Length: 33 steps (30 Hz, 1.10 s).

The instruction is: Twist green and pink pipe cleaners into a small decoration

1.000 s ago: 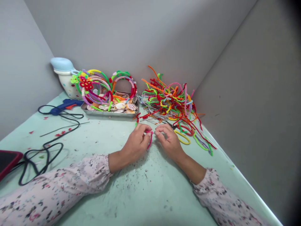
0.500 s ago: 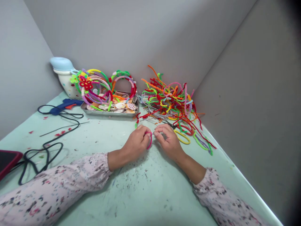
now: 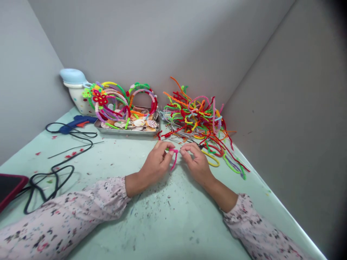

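Over the middle of the pale green table (image 3: 162, 224), my left hand (image 3: 156, 162) pinches a bright pink pipe cleaner (image 3: 175, 160). Its bent end hangs down from the fingertips, and a bit of green shows beside it. Just to the right, my right hand (image 3: 196, 162) has its thumb and index finger pressed together close to the pink piece. Whatever lies between those right fingertips is too small to make out. A small gap separates the two hands.
Behind the hands stands a metal tray (image 3: 127, 132) of shells (image 3: 139, 122) with colourful hoops (image 3: 114, 99). Tangled pipe cleaners (image 3: 195, 112) lie back right. At left are a blue glue gun (image 3: 73, 124), black cord (image 3: 55, 177), red-edged device (image 3: 12, 187) and lidded cup (image 3: 77, 90).
The pink piece has shifted from a curved loop to a bent shape with its end hanging down. The fingertips have moved slightly apart, and green now shows at my left fingers.
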{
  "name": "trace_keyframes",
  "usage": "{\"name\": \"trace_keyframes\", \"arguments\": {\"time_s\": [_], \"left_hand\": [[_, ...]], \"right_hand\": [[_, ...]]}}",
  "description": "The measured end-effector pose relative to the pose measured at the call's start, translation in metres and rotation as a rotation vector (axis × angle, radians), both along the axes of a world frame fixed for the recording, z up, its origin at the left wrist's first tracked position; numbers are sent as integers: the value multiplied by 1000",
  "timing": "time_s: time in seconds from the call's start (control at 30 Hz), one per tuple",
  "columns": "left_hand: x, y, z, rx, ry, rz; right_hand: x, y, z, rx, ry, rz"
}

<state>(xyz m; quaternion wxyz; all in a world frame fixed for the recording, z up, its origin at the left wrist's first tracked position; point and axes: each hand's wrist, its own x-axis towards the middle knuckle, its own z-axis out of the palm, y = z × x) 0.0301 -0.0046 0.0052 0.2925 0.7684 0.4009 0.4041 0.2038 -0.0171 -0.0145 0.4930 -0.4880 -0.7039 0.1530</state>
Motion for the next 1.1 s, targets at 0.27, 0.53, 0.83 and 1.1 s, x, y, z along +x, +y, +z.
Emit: {"name": "trace_keyframes", "arguments": {"time_s": [0.27, 0.53, 0.83, 1.1], "left_hand": [[-3, 6, 1, 49, 35, -3], [-2, 9, -4, -40, -61, 62], [-1, 6, -6, -109, -81, 3], [-1, 5, -5, -46, -38, -17]], "right_hand": [[0, -3, 5, 55, -27, -32], [-2, -8, 9, 16, -13, -39], [-7, -5, 4, -185, 35, 92], [-10, -6, 4, -287, 92, 107]]}}
